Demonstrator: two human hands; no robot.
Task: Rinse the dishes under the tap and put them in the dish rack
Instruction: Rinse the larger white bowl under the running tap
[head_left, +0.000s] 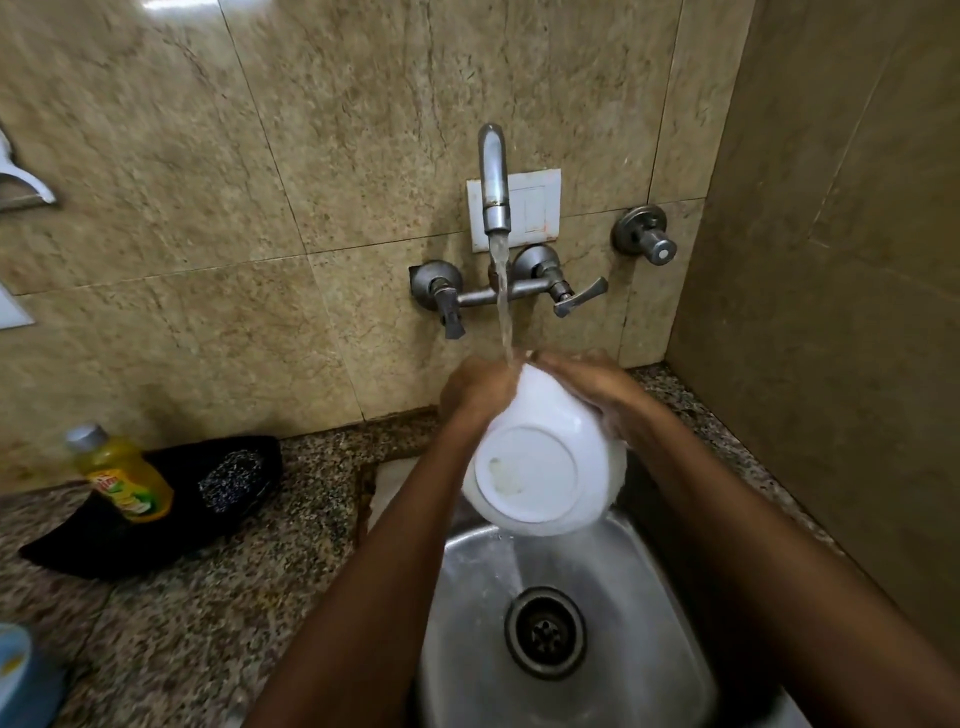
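Note:
A white bowl (540, 457) is tipped with its base toward me, over the steel sink (467, 582). My left hand (475, 389) grips its left rim and my right hand (592, 384) holds its right rim. Water runs from the wall tap (494, 182) onto the bowl's upper edge between my hands and drains off its lower side into the sink. The inside of the bowl is hidden. No dish rack is in view.
A yellow dish-soap bottle (122, 478) and a dark scrubber (234, 478) lie on a black cloth (104, 545) on the granite counter (208, 623) at left. Tap levers (576, 299) and a separate valve (647, 241) stick out of the tiled wall. The drain (545, 631) is uncovered.

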